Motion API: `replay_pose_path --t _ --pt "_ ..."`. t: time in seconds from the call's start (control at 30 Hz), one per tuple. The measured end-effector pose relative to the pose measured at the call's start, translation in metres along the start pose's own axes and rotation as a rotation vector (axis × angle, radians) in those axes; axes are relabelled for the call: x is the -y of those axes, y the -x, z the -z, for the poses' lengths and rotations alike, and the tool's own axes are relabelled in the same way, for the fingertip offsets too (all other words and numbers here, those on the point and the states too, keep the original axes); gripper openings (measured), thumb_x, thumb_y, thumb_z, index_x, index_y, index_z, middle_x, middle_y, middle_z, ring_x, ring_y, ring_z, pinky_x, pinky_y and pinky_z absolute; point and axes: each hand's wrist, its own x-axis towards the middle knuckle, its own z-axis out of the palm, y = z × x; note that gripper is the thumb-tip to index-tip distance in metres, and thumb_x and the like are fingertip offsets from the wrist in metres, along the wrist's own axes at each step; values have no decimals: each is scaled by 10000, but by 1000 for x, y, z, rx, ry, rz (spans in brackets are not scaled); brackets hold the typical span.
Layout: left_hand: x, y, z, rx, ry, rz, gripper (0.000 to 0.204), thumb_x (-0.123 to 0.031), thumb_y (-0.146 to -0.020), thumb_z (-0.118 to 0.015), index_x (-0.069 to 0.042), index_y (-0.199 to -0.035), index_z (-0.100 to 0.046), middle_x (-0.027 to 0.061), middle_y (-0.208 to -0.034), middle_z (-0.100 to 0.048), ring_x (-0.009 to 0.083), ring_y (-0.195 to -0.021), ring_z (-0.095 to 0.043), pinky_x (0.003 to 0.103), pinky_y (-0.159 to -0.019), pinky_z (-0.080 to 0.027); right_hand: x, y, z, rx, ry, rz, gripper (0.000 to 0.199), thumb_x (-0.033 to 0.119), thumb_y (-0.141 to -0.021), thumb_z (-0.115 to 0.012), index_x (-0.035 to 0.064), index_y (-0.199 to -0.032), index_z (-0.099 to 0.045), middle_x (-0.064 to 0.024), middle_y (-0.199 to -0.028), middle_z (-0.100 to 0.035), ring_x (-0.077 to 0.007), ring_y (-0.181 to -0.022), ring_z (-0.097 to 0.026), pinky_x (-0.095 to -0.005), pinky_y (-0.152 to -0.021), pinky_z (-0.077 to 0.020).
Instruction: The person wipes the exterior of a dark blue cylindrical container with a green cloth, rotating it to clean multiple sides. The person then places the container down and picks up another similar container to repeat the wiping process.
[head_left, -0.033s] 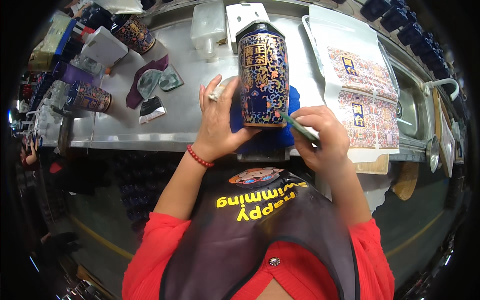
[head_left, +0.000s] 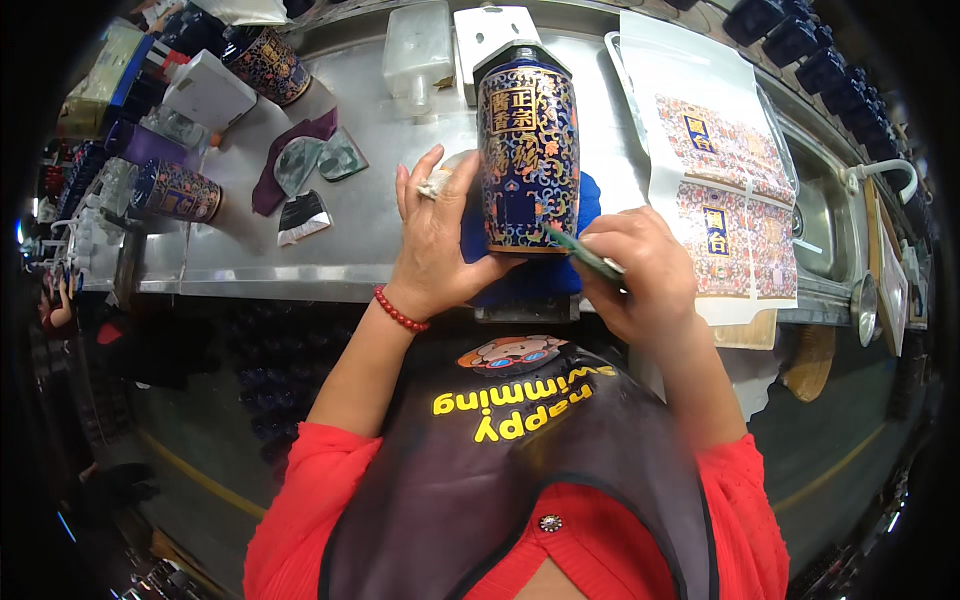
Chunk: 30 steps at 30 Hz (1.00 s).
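Observation:
A dark blue bottle (head_left: 515, 165) with gold and multicoloured floral patterning lies on a blue cloth (head_left: 590, 210), neck pointing away from me. My left hand (head_left: 432, 225) steadies its left side, thumb at the base and the other fingers raised. A whitish wad or wrapping (head_left: 437, 184) sits at those fingers; I cannot tell which. My right hand (head_left: 645, 270) grips a thin green scraper (head_left: 590, 256), its tip against the lower right of the bottle's patterned surface. The fingers hide part of the scraper.
Printed floral sheets (head_left: 720, 150) lie to the right, before a metal sink (head_left: 830, 230). Left on the steel table (head_left: 370, 240) are green pieces (head_left: 340, 155), a purple cloth (head_left: 280, 165) and another patterned bottle (head_left: 180, 192). A clear container (head_left: 418, 50) stands behind.
The green scraper's tip has shifted slightly left along the bottle's lower edge, and my right hand has tilted a little. My left hand stays where it was.

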Motion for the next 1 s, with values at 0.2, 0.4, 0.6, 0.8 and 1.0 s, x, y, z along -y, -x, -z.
replay_pose_path --t 0.2,0.4,0.6,0.8,1.0 --pt "-9 -12 17 -70 -171 -110 933 -497 -687 -807 -16 -1433 -519 172 -1236 -649 419 -1442 -309 665 -1183 -34 21 -24 13 167 98 243 270 74 -663 -784 107 -920 -707 -13 -906 -641 -195 -756 -554 -390 -729 -417" --pt "-14 -12 7 -105 -29 -45 1041 -481 -660 -826 -42 -1504 -402 157 -1330 -580 386 -1424 -320 652 -1185 -18 20 -19 11 259 44 242 206 142 -701 -720 119 -904 -693 -7 -895 -621 -187 -792 -566 -379 -755 -416" --pt "-11 -12 12 -86 -102 -69 1009 -473 -662 -841 -34 -1480 -446 128 -1221 -643 393 -1422 -312 640 -1182 -4 16 -14 8 277 -17 214 217 109 -692 -750 105 -903 -700 -12 -912 -632 -191 -749 -571 -385 -747 -417" --pt "-14 -15 16 -124 -149 -82 1049 -567 -639 -841 -49 -1468 -459 130 -1216 -638 367 -1426 -301 635 -1182 15 13 -12 10 284 -21 161 385 38 -603 -801 89 -975 -717 -47 -906 -652 -233 -738 -556 -391 -739 -410" --pt "-11 -14 10 -119 -120 -22 1084 -576 -625 -848 -62 -1482 -427 132 -1230 -627 356 -1422 -299 638 -1181 9 7 -8 7 165 0 100 379 21 -604 -830 77 -960 -712 -46 -889 -655 -243 -745 -564 -385 -727 -424"
